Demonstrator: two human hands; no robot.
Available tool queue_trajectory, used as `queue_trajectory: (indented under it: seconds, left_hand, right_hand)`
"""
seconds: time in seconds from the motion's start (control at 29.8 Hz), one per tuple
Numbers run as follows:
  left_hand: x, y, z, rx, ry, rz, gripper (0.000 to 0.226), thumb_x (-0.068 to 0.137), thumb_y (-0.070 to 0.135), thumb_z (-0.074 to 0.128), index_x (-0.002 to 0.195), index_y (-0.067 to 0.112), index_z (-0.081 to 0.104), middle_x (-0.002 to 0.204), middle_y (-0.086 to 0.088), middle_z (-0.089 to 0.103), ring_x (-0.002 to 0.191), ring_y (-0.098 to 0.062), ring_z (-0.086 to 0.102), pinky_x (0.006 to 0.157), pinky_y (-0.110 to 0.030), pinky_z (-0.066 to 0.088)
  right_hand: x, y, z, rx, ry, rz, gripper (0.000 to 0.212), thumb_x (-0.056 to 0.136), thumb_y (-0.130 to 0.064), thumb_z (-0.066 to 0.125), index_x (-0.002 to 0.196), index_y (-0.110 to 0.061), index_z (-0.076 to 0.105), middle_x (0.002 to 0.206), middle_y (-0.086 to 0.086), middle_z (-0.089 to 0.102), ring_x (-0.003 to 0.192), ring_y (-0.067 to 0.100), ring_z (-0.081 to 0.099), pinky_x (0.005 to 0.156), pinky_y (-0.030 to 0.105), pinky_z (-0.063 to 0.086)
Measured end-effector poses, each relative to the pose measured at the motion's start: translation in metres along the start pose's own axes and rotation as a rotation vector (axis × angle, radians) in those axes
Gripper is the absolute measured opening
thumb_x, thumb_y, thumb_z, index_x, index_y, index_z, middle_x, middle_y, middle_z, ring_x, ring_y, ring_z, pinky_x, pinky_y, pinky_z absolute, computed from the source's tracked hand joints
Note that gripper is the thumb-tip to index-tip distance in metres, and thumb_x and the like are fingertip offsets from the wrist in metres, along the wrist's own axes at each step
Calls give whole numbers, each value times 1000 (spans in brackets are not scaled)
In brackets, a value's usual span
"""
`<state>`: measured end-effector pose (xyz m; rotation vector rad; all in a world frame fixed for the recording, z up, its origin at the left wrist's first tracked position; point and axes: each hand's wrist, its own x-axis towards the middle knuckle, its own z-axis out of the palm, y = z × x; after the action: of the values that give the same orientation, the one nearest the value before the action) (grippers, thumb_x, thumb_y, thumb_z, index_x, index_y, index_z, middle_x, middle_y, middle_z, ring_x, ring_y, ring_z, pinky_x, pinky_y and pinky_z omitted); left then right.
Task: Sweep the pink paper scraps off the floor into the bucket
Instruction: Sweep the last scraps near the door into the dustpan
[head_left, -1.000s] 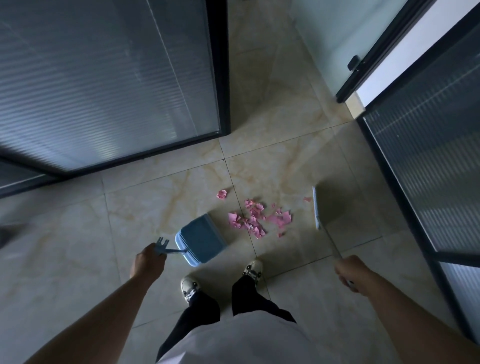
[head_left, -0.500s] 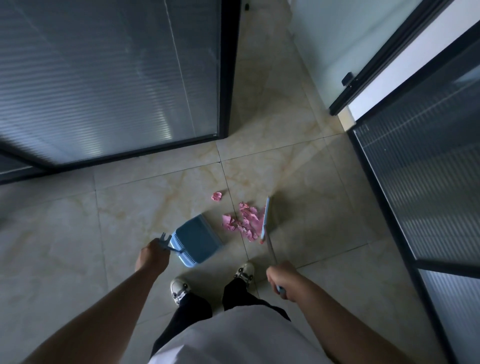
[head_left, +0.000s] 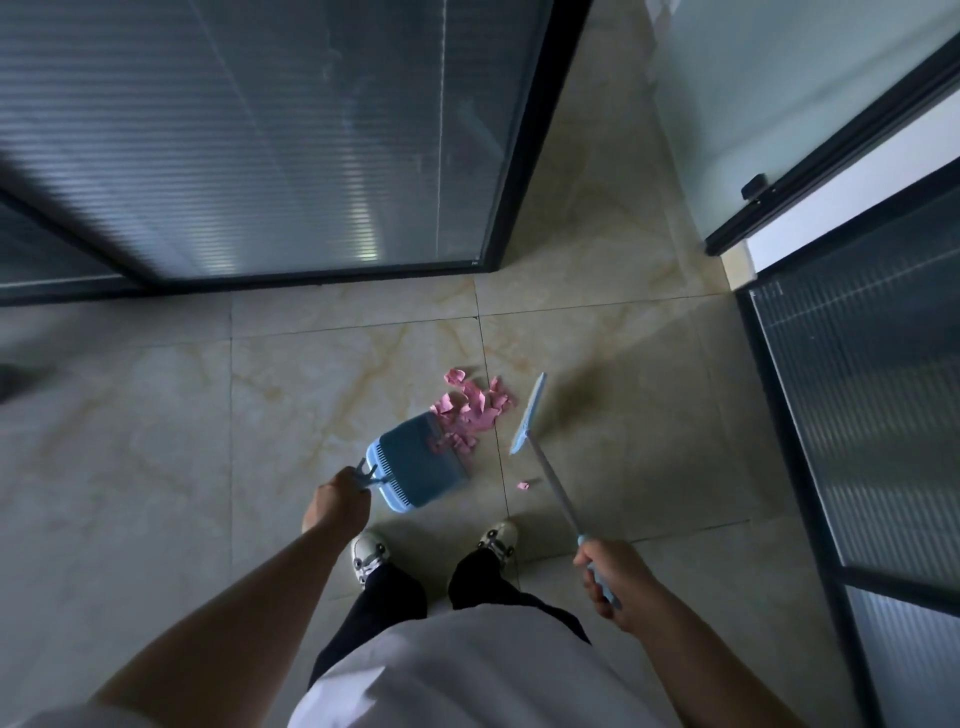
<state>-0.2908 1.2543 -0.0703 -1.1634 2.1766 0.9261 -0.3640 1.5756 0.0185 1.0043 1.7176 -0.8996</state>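
Head view, broom: the right hand (head_left: 610, 582) has its fingers wrapped tight round the blue grip of the broom (head_left: 529, 415). Half a second ago the broom head was pressed against the right edge of the scrap pile; now it has swung back out to the right and stands clear of the pile, its bristle side blurred.

Head view, dustpan: the left hand (head_left: 337, 501) grips the dustpan handle with fingers closed. The blue dustpan (head_left: 415, 462) lies on the floor with its open lip against the pile, in much the same spot as before.

Head view, scraps: the pink paper scraps (head_left: 472, 410) are bunched closer than a second ago. The near edge of the pile now overlaps the dustpan lip, and a few pieces lie inside. Most are still on the tiled floor (head_left: 156, 441) just beyond the lip.

Head view, strays: one small scrap (head_left: 522, 485) sits alone near the broom shaft, and a curled piece (head_left: 455, 376) lies at the far edge of the pile.

Meaning for the task: the last stroke carried a small part in, and the pull-back looks like the wind-up for another. I judge several strokes remain.

Bucket: not in view.

Writing: no brand, label or text is legible anywhere.
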Motion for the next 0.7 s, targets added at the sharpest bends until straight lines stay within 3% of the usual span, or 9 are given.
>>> queue_trajectory:
  seconds: [0.23,0.34,0.54,0.7]
  left_hand:
    - [-6,-5,6,-6,46,9,25,90,15,51,112,13,62,108,-17,67,95,-36,64,69,-31,46]
    - [-10,-1,10,-19,32,-10,26,90,16,48,112,11,60,105,-19,67,94,-37,64,70,-32,47]
    - [-15,-2,17,-37,51,-40,23,90,19,47,108,10,58,99,-21,66,90,-39,63,74,-38,51]
    - [-16,-3,18,-112,85,-113,24,90,16,45,108,7,58,103,-24,65,94,-41,62,77,-39,48]
  right_hand:
    - [7,5,4,-165,68,96,9,85,-4,43,77,-8,44,50,7,34,25,12,29,43,10,21]
    - [5,1,21,-144,3,127,13,84,-3,42,73,-10,40,41,4,29,24,11,23,39,7,17]
    - [-14,-25,67,32,-113,130,31,86,0,38,60,-15,31,53,2,29,22,6,24,29,8,12]
    - [-22,-40,96,65,-151,96,21,83,-1,40,65,-12,40,50,5,37,26,9,26,34,9,15]
